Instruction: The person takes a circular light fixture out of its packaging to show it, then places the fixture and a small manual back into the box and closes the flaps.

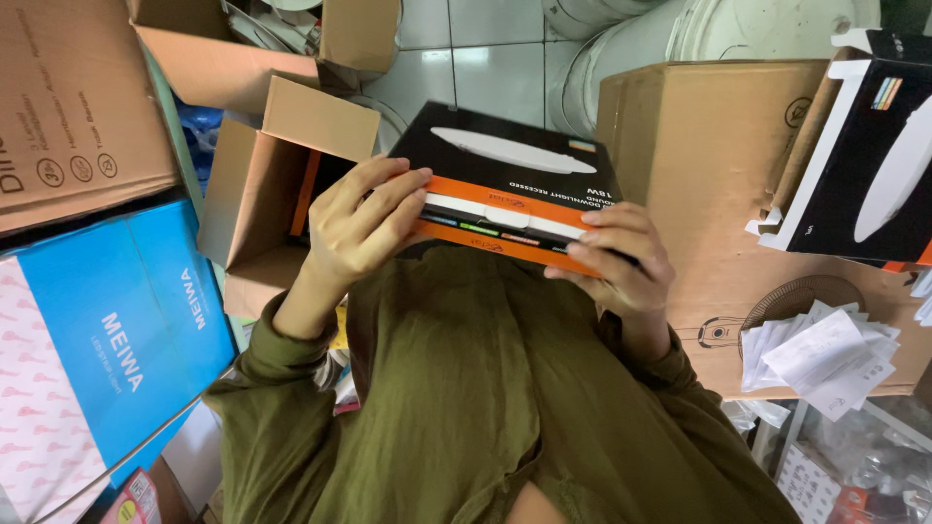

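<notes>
Both hands grasp a flat black and orange box (515,184), held level just above the person's olive green shirt (466,388). On its near left edge the left hand (359,228) wraps its fingers (393,199) over the orange side, and the right hand (616,257) clasps the near right corner, fingers curled under and around the edge. A picture of a round white lamp shows on the black top of the box. Just beyond the left hand stands an open cardboard carton (262,184) with more black and orange inside. To the right sits a large closed brown carton (718,165), a heap of folded white paper slips (825,354) lying on it, and a second black lamp box (864,146) leaning at the far right. A blue and pink box (87,349) lies at the left.
</notes>
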